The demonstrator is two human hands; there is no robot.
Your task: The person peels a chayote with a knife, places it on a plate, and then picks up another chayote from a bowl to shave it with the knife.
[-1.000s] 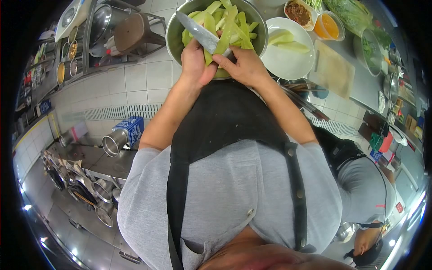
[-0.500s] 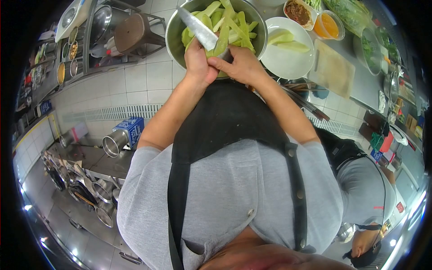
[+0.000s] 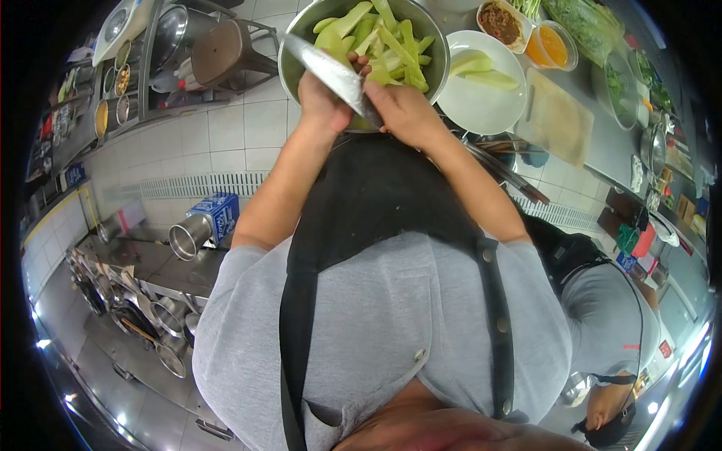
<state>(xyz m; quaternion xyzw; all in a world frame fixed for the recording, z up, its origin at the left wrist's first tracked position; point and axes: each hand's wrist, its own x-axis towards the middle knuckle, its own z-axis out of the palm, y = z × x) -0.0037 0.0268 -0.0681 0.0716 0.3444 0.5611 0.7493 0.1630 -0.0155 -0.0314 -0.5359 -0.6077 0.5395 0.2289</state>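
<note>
My right hand [image 3: 406, 113] grips a knife [image 3: 331, 73] at its lower end, the broad shiny blade slanting up to the left. Below and left of the blade is my left hand [image 3: 322, 101], its fingertips curled up past the blade's far side. The knife covers most of that palm, so whatever it holds is hidden. Both hands are over the near rim of a large metal bowl [image 3: 440, 45]. Pale green vegetable pieces [image 3: 391, 45], cut long, fill much of it. To the right, a white plate [image 3: 481, 113] carries a few similar pieces.
Beyond the plate are a tub of orange liquid [image 3: 551, 46], a dish of reddish-brown paste [image 3: 502, 22] and a cutting board [image 3: 560, 116]. A brown stool [image 3: 218, 56] stands at left. Another person [image 3: 609, 301] is behind on the right.
The knife has shifted slightly down and left, and its blade now covers more of my left palm. The green piece seen between my hands earlier no longer shows there.
</note>
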